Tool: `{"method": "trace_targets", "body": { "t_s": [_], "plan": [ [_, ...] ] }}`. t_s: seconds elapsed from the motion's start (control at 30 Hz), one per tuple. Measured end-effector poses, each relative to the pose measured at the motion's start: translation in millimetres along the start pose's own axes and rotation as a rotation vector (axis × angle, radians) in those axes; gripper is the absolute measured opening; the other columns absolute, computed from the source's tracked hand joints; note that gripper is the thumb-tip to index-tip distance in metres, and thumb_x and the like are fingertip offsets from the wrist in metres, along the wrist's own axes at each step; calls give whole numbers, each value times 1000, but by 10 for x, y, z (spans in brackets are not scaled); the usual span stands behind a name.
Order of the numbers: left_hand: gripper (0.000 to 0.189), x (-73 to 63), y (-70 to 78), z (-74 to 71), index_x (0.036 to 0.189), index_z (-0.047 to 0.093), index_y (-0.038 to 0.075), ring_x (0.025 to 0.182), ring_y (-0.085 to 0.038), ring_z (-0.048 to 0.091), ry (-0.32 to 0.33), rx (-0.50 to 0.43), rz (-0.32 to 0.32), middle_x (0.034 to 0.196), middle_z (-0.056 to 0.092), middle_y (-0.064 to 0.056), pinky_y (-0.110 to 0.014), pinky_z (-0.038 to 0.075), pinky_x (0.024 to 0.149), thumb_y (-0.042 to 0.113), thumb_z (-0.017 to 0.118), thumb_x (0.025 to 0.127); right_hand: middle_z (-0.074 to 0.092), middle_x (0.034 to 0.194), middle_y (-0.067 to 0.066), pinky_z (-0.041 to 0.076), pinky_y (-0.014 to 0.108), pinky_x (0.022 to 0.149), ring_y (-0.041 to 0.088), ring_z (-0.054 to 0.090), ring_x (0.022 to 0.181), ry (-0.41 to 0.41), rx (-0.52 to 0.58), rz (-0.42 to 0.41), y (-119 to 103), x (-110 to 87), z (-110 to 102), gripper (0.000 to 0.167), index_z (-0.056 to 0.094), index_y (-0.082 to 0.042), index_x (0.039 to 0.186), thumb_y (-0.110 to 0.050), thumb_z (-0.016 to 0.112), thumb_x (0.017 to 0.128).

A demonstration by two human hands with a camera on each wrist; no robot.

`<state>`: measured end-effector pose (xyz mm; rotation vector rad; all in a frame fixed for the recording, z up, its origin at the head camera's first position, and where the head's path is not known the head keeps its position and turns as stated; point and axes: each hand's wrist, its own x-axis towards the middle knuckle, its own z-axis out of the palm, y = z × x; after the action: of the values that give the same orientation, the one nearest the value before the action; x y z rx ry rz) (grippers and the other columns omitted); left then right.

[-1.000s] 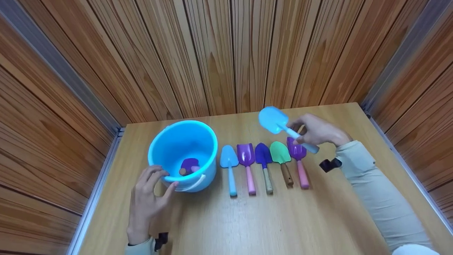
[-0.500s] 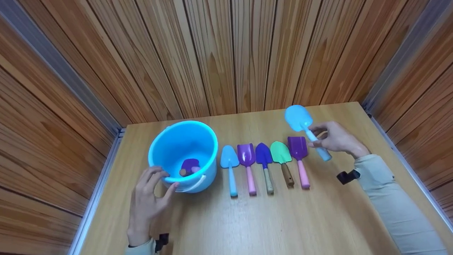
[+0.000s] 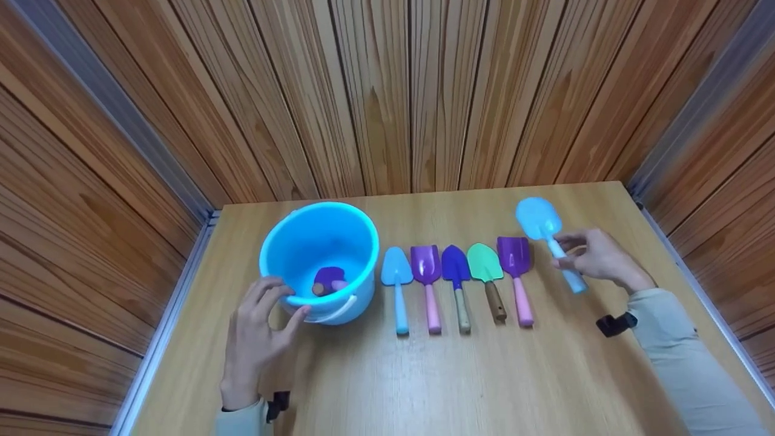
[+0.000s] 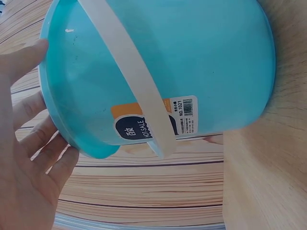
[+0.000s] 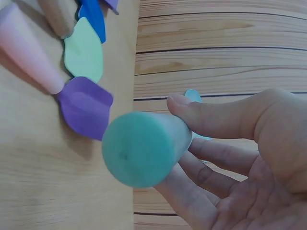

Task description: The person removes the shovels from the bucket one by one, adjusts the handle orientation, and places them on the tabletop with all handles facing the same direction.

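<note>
My right hand (image 3: 599,257) pinches a light blue toy shovel (image 3: 539,218) by its handle, right of the row and over the table. The right wrist view looks onto the round end of its handle (image 5: 139,148). My left hand (image 3: 254,339) grips the near-left rim of a blue bucket (image 3: 357,303), thumb and fingers spread along the edge, as the left wrist view also shows. Inside the bucket lie a purple shovel blade (image 3: 330,275) and handle ends, partly hidden by the wall.
Right of the bucket several shovels lie in a row: a light blue one (image 3: 397,269), a purple one (image 3: 425,263), a dark blue one (image 3: 455,263), a green one (image 3: 484,263) and a purple one (image 3: 514,257). Wood-patterned panels (image 3: 393,97) stand behind the table (image 3: 424,387).
My right hand has carried the light blue shovel rightward and somewhat nearer, from above the rightmost purple shovel to beside it. My left hand stays at the bucket rim. The head view has shifted slightly.
</note>
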<state>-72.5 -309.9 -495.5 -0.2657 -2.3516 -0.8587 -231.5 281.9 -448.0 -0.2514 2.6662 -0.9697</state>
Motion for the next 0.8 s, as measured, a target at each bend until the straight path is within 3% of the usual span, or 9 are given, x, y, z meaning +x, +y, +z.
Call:
{"method": "trace_targets", "body": {
  "t_s": [0.27, 0.43, 0.8],
  "plan": [
    [32, 11, 9, 16, 113, 78, 20, 119, -15, 67, 5, -13, 16, 122, 72, 5, -51, 62, 98, 31, 92, 85, 60, 136, 30, 60, 32, 80, 36, 64, 114, -7, 70, 63, 194, -82, 83, 69, 49, 7, 152, -23, 79, 98],
    [32, -1, 8, 14, 112, 78, 20, 120, -16, 67, -1, -11, -13, 123, 71, 5, -51, 61, 100, 32, 91, 86, 57, 139, 31, 60, 31, 81, 37, 63, 117, -12, 91, 97, 277, -80, 120, 73, 45, 8, 155, -27, 78, 99],
    [33, -18, 12, 17, 114, 78, 18, 122, -15, 65, 6, -25, 25, 123, 71, 4, -50, 60, 102, 27, 92, 85, 56, 140, 31, 58, 28, 83, 35, 62, 118, -29, 116, 180, 432, -71, 241, 78, 42, 10, 156, -32, 77, 100]
  ]
}}
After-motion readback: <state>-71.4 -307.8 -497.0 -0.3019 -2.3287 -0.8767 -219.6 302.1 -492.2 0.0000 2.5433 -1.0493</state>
